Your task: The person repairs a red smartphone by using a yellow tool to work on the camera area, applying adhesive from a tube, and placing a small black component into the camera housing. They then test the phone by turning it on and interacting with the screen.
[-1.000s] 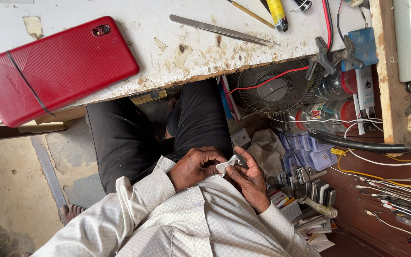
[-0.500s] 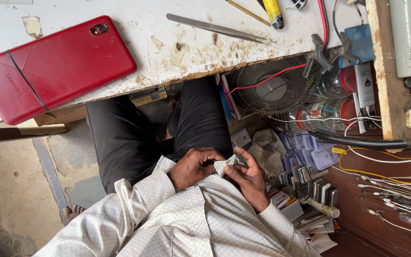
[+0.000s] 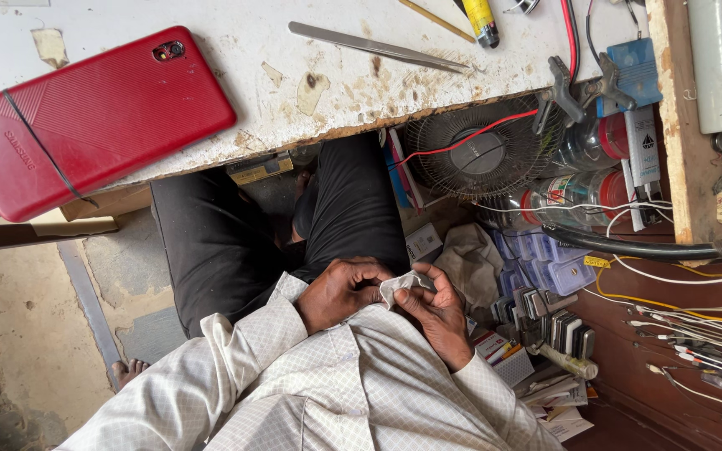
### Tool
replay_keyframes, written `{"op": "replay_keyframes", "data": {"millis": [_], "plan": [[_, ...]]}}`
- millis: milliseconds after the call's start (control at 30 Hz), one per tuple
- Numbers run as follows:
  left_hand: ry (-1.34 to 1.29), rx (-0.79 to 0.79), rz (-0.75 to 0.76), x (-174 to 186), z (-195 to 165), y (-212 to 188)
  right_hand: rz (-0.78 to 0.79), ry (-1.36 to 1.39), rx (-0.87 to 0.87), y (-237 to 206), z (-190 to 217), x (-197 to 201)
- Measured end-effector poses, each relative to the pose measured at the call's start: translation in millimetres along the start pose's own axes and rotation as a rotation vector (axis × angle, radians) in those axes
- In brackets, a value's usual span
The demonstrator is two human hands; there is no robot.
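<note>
I pinched the crumpled white cloth (image 3: pixel 400 286) between my 2 hands, left hand (image 3: pixel 343 292) and right hand (image 3: pixel 434 313) both curled shut on it, well below the red phone (image 3: pixel 85 125).

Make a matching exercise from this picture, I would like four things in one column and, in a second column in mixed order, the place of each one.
Things:
1. red phone
2. metal tweezers
3. small white cloth
4. round fan

Places:
A. held between the left hand and the right hand
B. under the table edge, with a red wire across it
C. on the left part of the white table, back side up
D. on the table top, lying near the middle

Pairs: 1-C, 2-D, 3-A, 4-B
</note>
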State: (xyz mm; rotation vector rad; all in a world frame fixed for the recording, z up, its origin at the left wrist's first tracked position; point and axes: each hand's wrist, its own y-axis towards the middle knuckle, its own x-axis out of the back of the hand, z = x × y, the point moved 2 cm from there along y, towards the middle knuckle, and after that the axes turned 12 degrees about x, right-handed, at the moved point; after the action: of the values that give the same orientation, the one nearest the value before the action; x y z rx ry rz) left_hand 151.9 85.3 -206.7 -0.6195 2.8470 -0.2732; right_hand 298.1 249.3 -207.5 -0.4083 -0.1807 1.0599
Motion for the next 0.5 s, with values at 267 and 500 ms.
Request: {"op": "replay_keyframes", "data": {"millis": [267, 500], "plan": [[-0.034, 0.041, -0.012, 0.8, 3.8, 2.0, 0.074, 0.082, 0.055, 1.9, 0.5, -1.2], [0.006, 0.039, -0.033, 1.6, 8.4, 2.3, 0.006, 0.005, -0.048, 4.7, 1.1, -3.4]]}}
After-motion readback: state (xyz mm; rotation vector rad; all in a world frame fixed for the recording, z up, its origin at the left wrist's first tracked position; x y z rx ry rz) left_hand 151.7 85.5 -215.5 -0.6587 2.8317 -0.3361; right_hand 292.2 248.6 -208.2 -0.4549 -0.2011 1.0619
